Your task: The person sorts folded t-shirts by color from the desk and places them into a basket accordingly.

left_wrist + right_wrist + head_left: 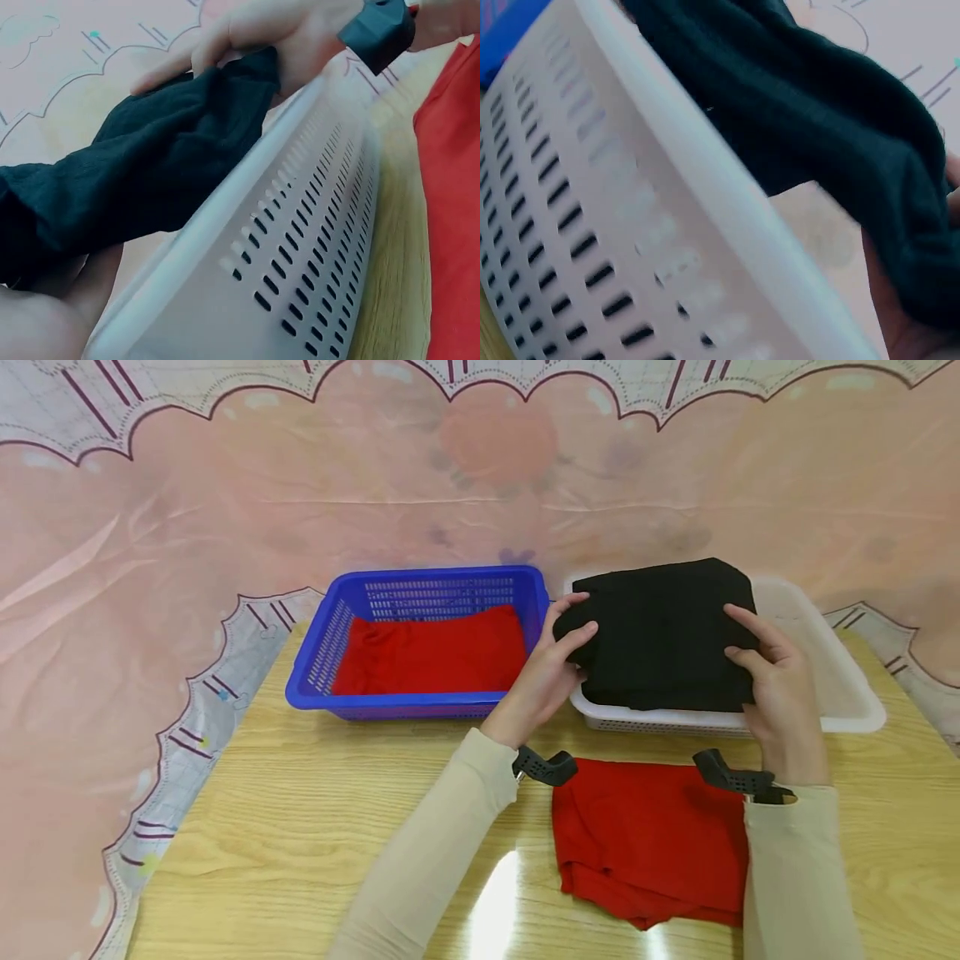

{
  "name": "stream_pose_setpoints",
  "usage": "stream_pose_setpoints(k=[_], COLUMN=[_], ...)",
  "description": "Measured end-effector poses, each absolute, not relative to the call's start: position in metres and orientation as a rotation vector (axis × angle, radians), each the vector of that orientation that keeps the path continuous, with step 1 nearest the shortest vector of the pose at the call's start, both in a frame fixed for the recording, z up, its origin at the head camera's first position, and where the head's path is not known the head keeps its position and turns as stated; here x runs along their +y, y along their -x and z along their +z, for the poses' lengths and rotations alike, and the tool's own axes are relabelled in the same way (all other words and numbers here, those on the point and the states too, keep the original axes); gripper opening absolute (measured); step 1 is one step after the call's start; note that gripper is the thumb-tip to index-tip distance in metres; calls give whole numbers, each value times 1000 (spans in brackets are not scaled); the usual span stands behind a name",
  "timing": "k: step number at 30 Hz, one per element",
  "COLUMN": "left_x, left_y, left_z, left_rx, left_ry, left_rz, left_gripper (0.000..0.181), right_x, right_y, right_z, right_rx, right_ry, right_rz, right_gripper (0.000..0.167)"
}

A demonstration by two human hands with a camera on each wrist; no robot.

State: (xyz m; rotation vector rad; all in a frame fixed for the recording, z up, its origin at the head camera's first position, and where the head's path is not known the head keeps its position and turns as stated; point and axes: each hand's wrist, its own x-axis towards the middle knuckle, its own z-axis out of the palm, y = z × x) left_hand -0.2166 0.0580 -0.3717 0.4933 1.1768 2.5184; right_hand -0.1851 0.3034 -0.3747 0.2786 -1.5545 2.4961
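A folded black cloth (660, 635) is held by both hands over the white basket (847, 693). My left hand (551, 656) grips its left edge, thumb on the near face. At the cloth's right edge, my right hand (780, 672) pinches it with thumb and fingers. The left wrist view shows the black cloth (150, 165) sagging in folds beside the basket's slotted wall (300, 255). In the right wrist view the cloth (802, 112) hangs just past the white rim (727, 202). Whether it touches the basket floor is hidden.
A blue basket (412, 700) with a folded red cloth (438, 652) in it stands to the left. Another folded red cloth (652, 843) lies on the wooden table (300, 827), between the forearms. A patterned pink sheet (375, 502) hangs behind the baskets.
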Motion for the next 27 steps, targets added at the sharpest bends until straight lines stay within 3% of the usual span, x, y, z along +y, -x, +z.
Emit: stream_pose_setpoints(k=[6,17,27], left_x=[57,65,68], left_y=[218,229,224], left_z=[-374,-369,-353], left_rx=[1288,1438,1845], left_ry=[-516,-410,-392], left_rz=[2463,2303,2014], left_gripper=[36,41,28], right_x=[302,296,301], right_y=[185,187,189], right_z=[-380,-376,-377], right_rx=[-1785,-2240,-2297], right_ry=[-163,147,238], right_rz=[2269,1763,1663], right_gripper=[27,34,34])
